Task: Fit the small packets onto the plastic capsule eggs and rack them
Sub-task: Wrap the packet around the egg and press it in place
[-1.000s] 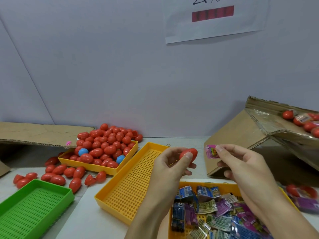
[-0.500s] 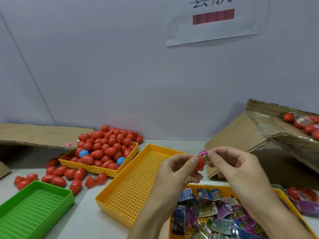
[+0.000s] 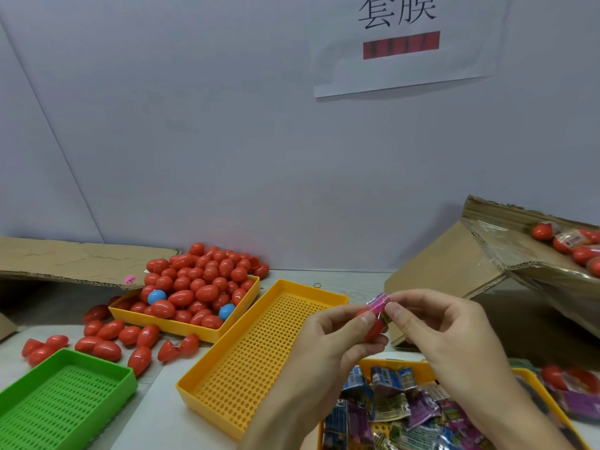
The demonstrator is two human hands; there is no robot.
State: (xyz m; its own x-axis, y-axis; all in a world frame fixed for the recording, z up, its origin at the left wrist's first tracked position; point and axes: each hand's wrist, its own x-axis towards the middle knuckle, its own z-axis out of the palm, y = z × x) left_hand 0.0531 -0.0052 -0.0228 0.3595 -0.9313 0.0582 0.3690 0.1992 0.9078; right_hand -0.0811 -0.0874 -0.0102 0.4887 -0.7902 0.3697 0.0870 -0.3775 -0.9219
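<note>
My left hand point(image 3: 337, 336) grips a red capsule egg point(image 3: 373, 331) in front of me, over the near edge of an empty perforated yellow tray point(image 3: 259, 352). My right hand point(image 3: 435, 323) pinches a small pink packet point(image 3: 378, 305) that sits over the egg's upper end. A yellow tray point(image 3: 526, 375) of several small packets point(image 3: 389, 404) lies below my hands. Another yellow tray point(image 3: 181, 326) at the back left is heaped with red eggs point(image 3: 198, 280) and two blue ones.
A green perforated tray point(image 3: 61, 401) sits at the near left, with loose red eggs point(image 3: 110, 336) scattered behind it. A flat cardboard sheet point(image 3: 65, 258) lies at the far left. A tilted cardboard box point(image 3: 506, 264) at the right holds sleeved eggs point(image 3: 571, 245).
My right hand has brought the pink packet from beside the egg onto its upper end. Both hands have dropped slightly and drawn together.
</note>
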